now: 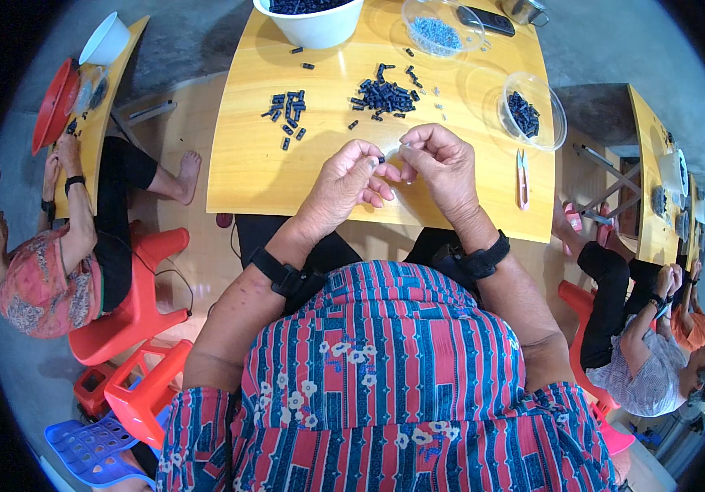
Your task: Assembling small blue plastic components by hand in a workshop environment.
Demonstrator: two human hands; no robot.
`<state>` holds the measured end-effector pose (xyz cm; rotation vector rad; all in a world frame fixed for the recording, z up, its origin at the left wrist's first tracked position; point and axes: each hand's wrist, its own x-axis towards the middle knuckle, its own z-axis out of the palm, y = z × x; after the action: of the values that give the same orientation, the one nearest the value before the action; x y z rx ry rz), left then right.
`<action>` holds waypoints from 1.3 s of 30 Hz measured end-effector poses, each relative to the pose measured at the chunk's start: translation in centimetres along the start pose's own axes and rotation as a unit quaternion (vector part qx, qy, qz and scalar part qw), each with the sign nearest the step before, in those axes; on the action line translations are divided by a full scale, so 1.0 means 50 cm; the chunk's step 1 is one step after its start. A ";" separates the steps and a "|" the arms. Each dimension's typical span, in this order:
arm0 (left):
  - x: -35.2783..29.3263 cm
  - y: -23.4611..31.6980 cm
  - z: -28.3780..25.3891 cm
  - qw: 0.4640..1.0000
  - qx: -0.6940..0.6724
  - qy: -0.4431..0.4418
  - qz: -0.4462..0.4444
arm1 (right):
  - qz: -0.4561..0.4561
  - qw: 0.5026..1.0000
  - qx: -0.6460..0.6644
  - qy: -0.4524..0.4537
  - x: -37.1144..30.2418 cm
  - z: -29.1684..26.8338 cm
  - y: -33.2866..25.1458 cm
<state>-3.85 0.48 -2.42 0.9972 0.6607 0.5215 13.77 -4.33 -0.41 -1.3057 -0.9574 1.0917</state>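
Note:
Over the near part of the table, my left hand is closed, pinching a small black plastic piece between thumb and forefinger. Close beside it, my right hand is also closed in a pinch; whatever its fingertips hold is too small to make out. Just beyond my hands lies a heap of similar black pieces. A smaller, looser group of black pieces is to its left. A few tiny silvery bits are scattered right of the heap.
At the far side stand a white tub of black pieces and a clear bowl of small silvery-blue parts. A clear container and orange-handled snips lie at right, a phone at far right. People sit at tables on both sides.

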 end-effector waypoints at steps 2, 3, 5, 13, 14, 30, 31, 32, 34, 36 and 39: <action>0.002 -0.003 -0.001 1.000 -0.008 0.002 -0.006 | 0.020 1.000 -0.001 -0.005 0.000 -0.002 0.004; 0.003 -0.004 -0.002 1.000 -0.016 0.004 -0.011 | 0.028 1.000 0.011 -0.009 0.000 -0.003 0.009; 0.008 -0.016 -0.009 0.998 -0.062 0.024 0.002 | 0.035 0.999 0.024 -0.018 0.001 0.001 0.013; 0.008 -0.019 -0.014 0.989 -0.146 0.034 0.015 | 0.085 0.993 0.085 -0.020 -0.002 0.033 0.022; 0.008 -0.020 -0.014 0.988 -0.149 0.029 0.017 | 0.085 0.993 0.084 -0.021 -0.001 0.036 0.022; 0.009 -0.022 -0.014 0.983 -0.179 0.030 0.012 | 0.130 0.973 0.190 -0.012 0.007 0.053 0.031; 0.009 -0.022 -0.014 0.983 -0.180 0.031 0.013 | 0.126 0.975 0.183 -0.004 0.006 0.053 0.031; 0.010 -0.022 -0.014 0.983 -0.181 0.032 0.010 | 0.126 0.975 0.182 -0.005 0.007 0.053 0.032; 0.010 -0.019 -0.013 0.982 -0.184 0.035 0.007 | 0.129 0.974 0.187 -0.008 0.008 0.051 0.034; 0.009 -0.015 -0.011 0.982 -0.185 0.035 0.001 | 0.133 0.974 0.184 -0.003 0.009 0.052 0.032; 0.010 -0.021 -0.019 0.982 -0.185 0.034 0.003 | 0.131 0.973 0.192 0.003 0.008 0.059 0.032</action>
<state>-4.10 0.89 -3.85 0.6334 0.5942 0.6591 10.90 -3.28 -1.87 -1.1301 -0.5392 1.3958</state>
